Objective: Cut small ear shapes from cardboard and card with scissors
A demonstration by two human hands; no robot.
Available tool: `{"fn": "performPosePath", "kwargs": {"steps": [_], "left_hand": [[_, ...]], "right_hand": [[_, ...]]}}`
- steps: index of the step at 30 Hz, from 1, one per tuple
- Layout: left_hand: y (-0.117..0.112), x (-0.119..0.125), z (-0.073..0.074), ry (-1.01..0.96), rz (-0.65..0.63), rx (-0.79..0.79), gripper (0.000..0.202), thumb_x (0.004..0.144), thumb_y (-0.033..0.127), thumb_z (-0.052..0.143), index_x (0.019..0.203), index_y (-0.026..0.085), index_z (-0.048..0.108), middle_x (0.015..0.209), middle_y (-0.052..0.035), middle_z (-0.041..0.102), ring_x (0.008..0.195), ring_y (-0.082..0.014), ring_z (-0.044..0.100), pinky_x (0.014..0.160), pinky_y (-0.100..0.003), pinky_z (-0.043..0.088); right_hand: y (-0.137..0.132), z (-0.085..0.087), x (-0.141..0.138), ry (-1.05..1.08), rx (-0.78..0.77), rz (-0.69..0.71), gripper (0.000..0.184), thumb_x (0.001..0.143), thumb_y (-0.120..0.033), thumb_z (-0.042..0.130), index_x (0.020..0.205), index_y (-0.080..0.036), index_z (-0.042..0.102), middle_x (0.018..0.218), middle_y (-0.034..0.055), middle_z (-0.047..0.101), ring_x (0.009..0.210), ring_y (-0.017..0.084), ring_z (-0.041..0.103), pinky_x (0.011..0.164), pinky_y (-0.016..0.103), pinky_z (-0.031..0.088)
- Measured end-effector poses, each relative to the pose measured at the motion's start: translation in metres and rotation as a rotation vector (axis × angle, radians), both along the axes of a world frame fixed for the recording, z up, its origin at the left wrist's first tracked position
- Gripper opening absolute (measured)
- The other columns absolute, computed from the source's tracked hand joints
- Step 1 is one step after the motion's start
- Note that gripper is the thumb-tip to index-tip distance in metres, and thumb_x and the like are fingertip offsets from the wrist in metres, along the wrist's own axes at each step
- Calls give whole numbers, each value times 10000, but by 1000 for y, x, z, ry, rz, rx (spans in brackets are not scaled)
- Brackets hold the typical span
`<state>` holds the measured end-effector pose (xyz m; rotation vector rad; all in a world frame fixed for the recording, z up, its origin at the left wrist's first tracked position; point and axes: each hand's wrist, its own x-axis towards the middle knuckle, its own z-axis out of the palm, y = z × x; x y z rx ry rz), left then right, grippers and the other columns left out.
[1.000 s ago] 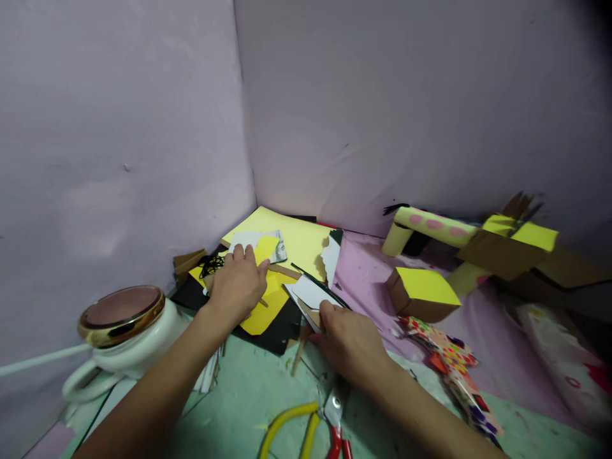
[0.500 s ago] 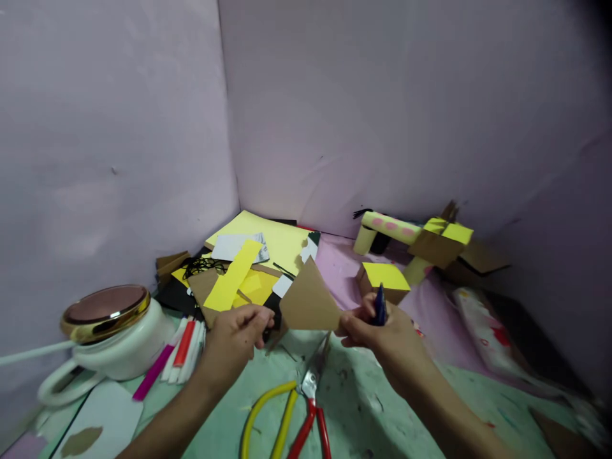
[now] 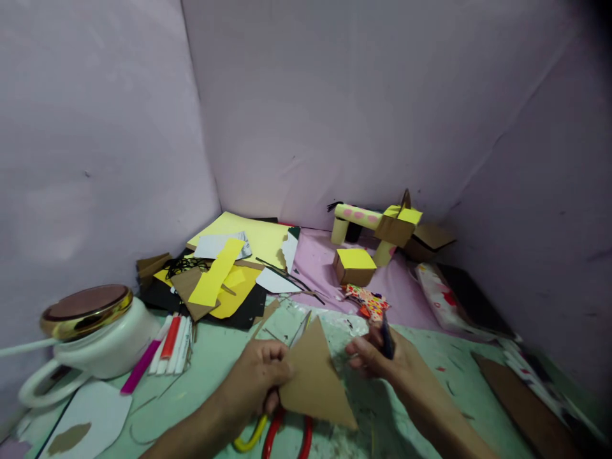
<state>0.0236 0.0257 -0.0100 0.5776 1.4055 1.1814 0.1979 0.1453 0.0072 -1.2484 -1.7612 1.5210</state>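
Brown cardboard triangle [image 3: 315, 379], lower centre, above green worktop [image 3: 220, 363] | left hand [image 3: 258, 382] pinches its left edge, keeping the face flat | right hand [image 3: 377, 357] clasps dark-blue pen [image 3: 386, 341] just beside it | scissors [image 3: 272, 435] underneath.

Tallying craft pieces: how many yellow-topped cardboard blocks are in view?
2: a loose block on the pink cloth, and a second block against the spotted tube. More may be hidden.

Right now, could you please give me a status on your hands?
Left hand grips cardboard triangle. Right hand holds dark blue pen. Scissors lie underneath.
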Motion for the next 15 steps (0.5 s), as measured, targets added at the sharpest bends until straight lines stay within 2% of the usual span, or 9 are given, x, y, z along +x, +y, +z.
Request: {"fn": "performPosePath", "kwargs": {"steps": [2,4,6,7,8,11,13,15], "left_hand": [[-1,6,1,3,-62,-4,281,591,396,670,586,143,549,341,55,456,244,-25,329,247,-112,146],[1,4,3,-14,-20,13,263,595,361,696,584,135,562,331,49,460,234,-33,339,239,-113,152],[4,-8,7,-47,154,63,230,604,295,723,592,121,573,335,38,475,226,-41,347,234,-119,167],[7,-17,9,-63,288,100,203,611,247,728,601,113,576,345,33,485,230,-43,355,237,-120,183],[9,-29,12,-64,417,142,167,645,213,707,629,117,571,375,38,498,250,-38,370,253,-114,218],[15,-67,20,-40,677,217,127,751,123,573,663,156,488,436,67,483,337,-42,455,321,-97,335],[18,-89,23,-43,786,216,138,758,47,505,685,157,466,456,62,487,358,-46,480,350,-103,384],[19,-103,23,-45,833,206,133,760,22,478,719,149,477,484,45,510,366,-46,489,362,-105,404]], "right_hand": [[4,-2,9,24,-43,-6,360,662,-483,625,707,-227,376,729,37,620,666,229,631,586,331,486],[6,-6,14,16,-40,-15,362,659,-477,633,710,-224,380,740,44,626,671,228,628,591,329,486],[7,-11,14,-22,4,-6,349,653,-451,646,690,-222,386,684,22,608,625,205,606,561,305,467],[7,-13,14,-35,24,-2,346,649,-440,652,673,-223,384,659,11,598,598,191,590,541,292,455],[8,-15,13,-40,34,1,349,643,-432,658,656,-224,378,644,5,591,575,179,577,522,280,444],[9,-19,13,-27,25,-5,335,645,-424,661,655,-218,397,640,0,594,543,158,561,500,261,432],[10,-21,14,-17,31,-19,313,652,-424,655,666,-211,426,616,-8,587,521,148,551,494,255,427],[10,-21,16,-18,49,-32,297,661,-426,646,666,-206,448,601,-9,586,511,145,544,495,256,420]]}}
